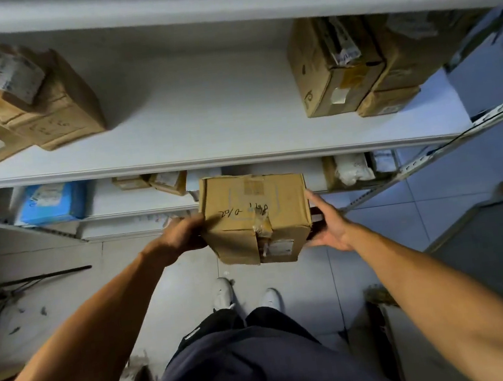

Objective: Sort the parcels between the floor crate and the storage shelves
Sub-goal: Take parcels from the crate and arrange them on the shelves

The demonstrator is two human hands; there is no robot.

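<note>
So both hands are on one cardboard box (255, 218), held up in the air in front of the shelving, about level with the lower shelf edge. Left hand (180, 238) has its grip wrapped around the box's left bottom corner, fingers curled under. Right hand (327, 228) is flatter, palm and straight fingers pressed against the right side, so more of a squeeze than a proper grip. Box has scribbled marker writing on top, clear tape, and a white label on the near face.

Behind it the middle shelf (204, 126) has brown parcels left (43, 105) and a stack of them right (352, 64), bare in between. Lower shelf holds a blue package (52, 203) and some small boxes (160, 182). White shoes (247, 292) on the tiled floor (375, 225) below.
</note>
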